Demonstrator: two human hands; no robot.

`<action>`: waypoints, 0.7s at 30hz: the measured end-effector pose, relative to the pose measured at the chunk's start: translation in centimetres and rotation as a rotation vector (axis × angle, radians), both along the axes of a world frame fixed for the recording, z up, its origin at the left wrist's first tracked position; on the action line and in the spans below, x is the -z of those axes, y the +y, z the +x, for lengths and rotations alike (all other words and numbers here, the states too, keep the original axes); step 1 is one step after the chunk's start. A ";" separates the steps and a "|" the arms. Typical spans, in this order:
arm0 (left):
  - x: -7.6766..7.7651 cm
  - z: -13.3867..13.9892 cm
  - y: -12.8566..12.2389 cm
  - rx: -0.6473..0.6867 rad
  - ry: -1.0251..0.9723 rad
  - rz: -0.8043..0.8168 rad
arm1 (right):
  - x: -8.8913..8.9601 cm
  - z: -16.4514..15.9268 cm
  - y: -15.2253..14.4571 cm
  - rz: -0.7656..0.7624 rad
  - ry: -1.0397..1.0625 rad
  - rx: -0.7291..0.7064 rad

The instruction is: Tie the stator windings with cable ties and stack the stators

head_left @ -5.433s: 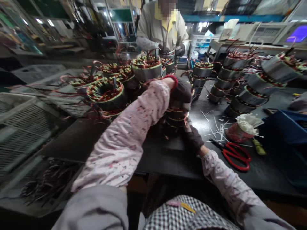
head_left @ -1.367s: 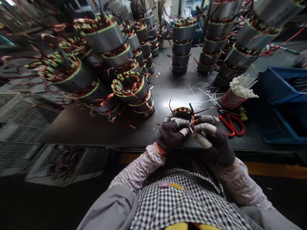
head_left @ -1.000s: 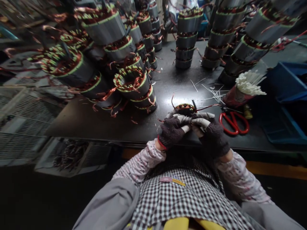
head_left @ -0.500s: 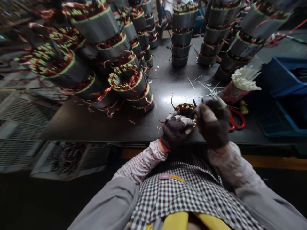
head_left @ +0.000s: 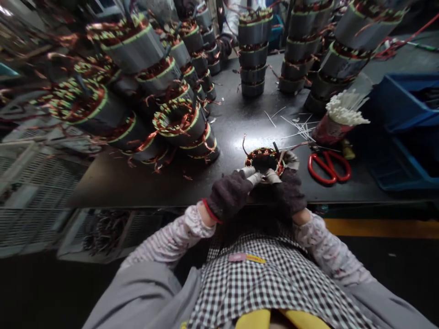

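Note:
A motor stator (head_left: pixel 248 160) with copper windings and green-yellow slot liners rests on the dark tabletop at the front edge. One wire end and a short black sleeve stick up from its rim. My left hand (head_left: pixel 235 189), in a dark glove with pale fingertips, grips the near left of the rim. Gloved the same way, my right hand (head_left: pixel 291 185) wraps the right side, its thumb at the near rim and its fingers curled round the outside. What the fingertips press on at the near rim is too small to make out.
Red-handled scissors (head_left: pixel 329 167) lie right of the stator, beside a red cup (head_left: pixel 331 130) of white ties. Loose white ties (head_left: pixel 302 128) are scattered behind. Stacked stators (head_left: pixel 253 59) stand at the back and left (head_left: pixel 185 132). Blue bins (head_left: pixel 404 107) are at right.
My right hand has come down and left from above the table onto the stator, leaving the scissors in full view. My left hand has shifted slightly left along the rim.

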State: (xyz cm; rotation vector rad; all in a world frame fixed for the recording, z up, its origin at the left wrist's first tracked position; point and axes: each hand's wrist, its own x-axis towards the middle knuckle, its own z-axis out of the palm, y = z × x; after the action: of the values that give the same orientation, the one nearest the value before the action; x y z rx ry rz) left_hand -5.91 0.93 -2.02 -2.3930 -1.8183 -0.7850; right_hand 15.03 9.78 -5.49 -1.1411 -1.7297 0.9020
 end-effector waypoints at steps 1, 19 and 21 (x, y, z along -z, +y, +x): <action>-1.3 -0.9 0.8 0.112 0.056 -0.042 | -0.1 0.1 1.0 0.004 0.012 -0.045; -0.5 -1.2 2.3 0.342 0.033 0.117 | -2.7 14.0 16.6 0.237 0.308 0.635; -0.1 -0.5 3.1 0.335 0.014 0.085 | -2.7 13.9 16.6 0.274 0.320 0.650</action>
State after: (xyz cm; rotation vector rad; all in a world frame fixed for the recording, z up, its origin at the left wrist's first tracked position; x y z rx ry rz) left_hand -6.37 4.01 -1.96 -2.6727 -1.3635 -0.8463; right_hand 28.93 26.40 -2.81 -1.1883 -1.0734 0.3997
